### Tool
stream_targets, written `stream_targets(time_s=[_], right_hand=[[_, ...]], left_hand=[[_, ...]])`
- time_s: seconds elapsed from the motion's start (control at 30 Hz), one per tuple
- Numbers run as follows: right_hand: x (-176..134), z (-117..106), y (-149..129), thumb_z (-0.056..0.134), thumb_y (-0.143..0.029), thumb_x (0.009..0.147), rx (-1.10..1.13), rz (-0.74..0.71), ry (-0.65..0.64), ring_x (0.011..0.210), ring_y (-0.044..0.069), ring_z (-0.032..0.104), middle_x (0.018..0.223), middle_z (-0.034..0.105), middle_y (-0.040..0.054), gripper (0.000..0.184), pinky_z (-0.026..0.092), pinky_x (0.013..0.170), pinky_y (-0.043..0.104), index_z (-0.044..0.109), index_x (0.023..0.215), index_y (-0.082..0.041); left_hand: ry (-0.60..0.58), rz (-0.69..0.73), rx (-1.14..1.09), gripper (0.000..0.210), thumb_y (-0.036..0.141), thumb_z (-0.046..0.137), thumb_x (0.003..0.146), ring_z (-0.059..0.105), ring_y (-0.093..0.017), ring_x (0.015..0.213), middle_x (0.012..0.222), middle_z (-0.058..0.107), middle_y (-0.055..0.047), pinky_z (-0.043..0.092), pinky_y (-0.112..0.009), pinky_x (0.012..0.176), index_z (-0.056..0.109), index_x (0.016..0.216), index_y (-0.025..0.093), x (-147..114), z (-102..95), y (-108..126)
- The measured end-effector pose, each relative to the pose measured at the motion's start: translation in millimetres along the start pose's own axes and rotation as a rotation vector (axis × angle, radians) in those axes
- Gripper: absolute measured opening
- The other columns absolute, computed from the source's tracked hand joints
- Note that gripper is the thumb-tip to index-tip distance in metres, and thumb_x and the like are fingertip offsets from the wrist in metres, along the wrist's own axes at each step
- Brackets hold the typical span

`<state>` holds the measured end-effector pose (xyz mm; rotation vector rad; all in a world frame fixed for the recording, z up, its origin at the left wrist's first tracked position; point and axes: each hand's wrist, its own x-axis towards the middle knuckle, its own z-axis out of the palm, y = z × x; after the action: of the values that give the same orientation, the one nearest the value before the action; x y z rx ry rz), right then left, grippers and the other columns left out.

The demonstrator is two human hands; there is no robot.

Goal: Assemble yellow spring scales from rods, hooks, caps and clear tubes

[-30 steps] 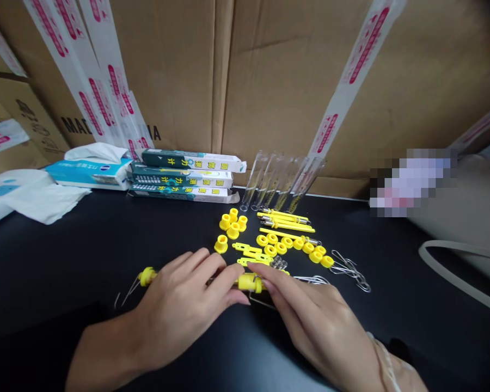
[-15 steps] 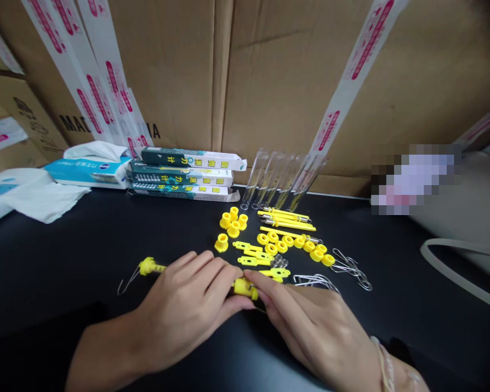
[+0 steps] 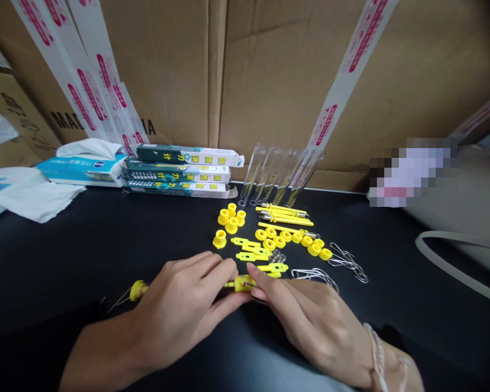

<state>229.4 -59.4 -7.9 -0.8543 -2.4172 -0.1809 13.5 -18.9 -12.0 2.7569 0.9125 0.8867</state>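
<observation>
My left hand (image 3: pixel 188 305) is closed round the barrel of a spring scale, which is mostly hidden by the fingers. At the barrel's left end sits a yellow cap (image 3: pixel 138 291) with a wire hook (image 3: pixel 120 299) hanging out. Between my hands the scale's other yellow end (image 3: pixel 242 283) shows. My right hand (image 3: pixel 310 316) pinches a thin metal hook (image 3: pixel 250 284) against that end; most of the hook is hidden. Just beyond the fingers lie yellow flat tabs (image 3: pixel 251 256), small springs (image 3: pixel 277 256) and loose metal hooks (image 3: pixel 314 275).
Behind lie yellow flanged caps (image 3: pixel 232 225), yellow rings (image 3: pixel 269 243), yellow rods with springs (image 3: pixel 288 218) and clear tubes (image 3: pixel 277 174). More metal hooks (image 3: pixel 349 264) are on the right. Printed boxes (image 3: pixel 179 173) and a tissue pack (image 3: pixel 85 170) stand before a large carton (image 3: pixel 167 71).
The scale has turned in my hands: its left cap and hook now sit lower and further left. The metal hook at the right end shows more clearly. The view has shifted slightly.
</observation>
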Motion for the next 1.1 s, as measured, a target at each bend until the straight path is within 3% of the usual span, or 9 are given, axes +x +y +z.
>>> stream_targets(time_s=[0.3, 0.47, 0.7, 0.9, 1.1], right_hand=[[-8.5, 6.5, 1.8, 0.041, -0.007, 0.102, 0.101, 0.051, 0.062, 0.068, 0.016, 0.073, 0.091, 0.076, 0.0115, 0.023, 0.06, 0.059, 0.025, 0.054, 0.122, -0.005], [-8.6, 7.2, 3.0, 0.045, -0.005, 0.1, 0.146, 0.062, 0.104, 0.069, 0.016, 0.074, 0.089, 0.077, 0.0103, 0.022, 0.061, 0.063, 0.024, 0.057, 0.119, -0.006], [-9.5, 6.2, 2.1, 0.044, -0.004, 0.1, 0.153, 0.056, 0.087, 0.074, 0.017, 0.076, 0.093, 0.077, 0.0122, 0.028, 0.061, 0.061, 0.025, 0.055, 0.125, -0.005], [-6.1, 5.3, 4.4, 0.037, -0.01, 0.104, 0.139, 0.059, 0.076, 0.081, 0.018, 0.076, 0.093, 0.077, 0.0117, 0.03, 0.063, 0.07, 0.027, 0.056, 0.127, -0.007], [-0.5, 6.3, 1.4, 0.042, -0.025, 0.106, 0.127, 0.236, 0.114, 0.085, 0.015, 0.075, 0.1, 0.077, 0.0077, 0.028, 0.06, 0.078, 0.023, 0.058, 0.125, -0.013]], left_hand=[[0.004, 0.019, -0.018, 0.02, 0.03, 0.063, 0.095, 0.06, -0.016, 0.064, 0.07, 0.06, 0.002, 0.041, -0.03, 0.056, 0.057, 0.08, 0.019, -0.4, -1.2, 4.7], [0.02, 0.013, -0.02, 0.019, 0.03, 0.066, 0.094, 0.06, -0.016, 0.063, 0.071, 0.061, 0.003, 0.04, -0.031, 0.055, 0.058, 0.081, 0.019, -1.6, -0.5, 4.8], [0.05, -0.014, -0.072, 0.02, 0.033, 0.067, 0.093, 0.06, -0.015, 0.062, 0.068, 0.061, 0.003, 0.042, -0.029, 0.055, 0.059, 0.081, 0.019, -0.1, 2.2, 4.0], [0.044, -0.025, -0.055, 0.023, 0.037, 0.063, 0.095, 0.062, -0.015, 0.06, 0.067, 0.062, 0.003, 0.044, -0.028, 0.055, 0.061, 0.082, 0.019, 0.3, 2.0, 1.8], [0.062, -0.003, 0.056, 0.023, 0.037, 0.056, 0.099, 0.066, -0.018, 0.065, 0.073, 0.065, 0.0, 0.047, -0.03, 0.056, 0.061, 0.086, 0.018, 0.5, 0.5, 0.7]])
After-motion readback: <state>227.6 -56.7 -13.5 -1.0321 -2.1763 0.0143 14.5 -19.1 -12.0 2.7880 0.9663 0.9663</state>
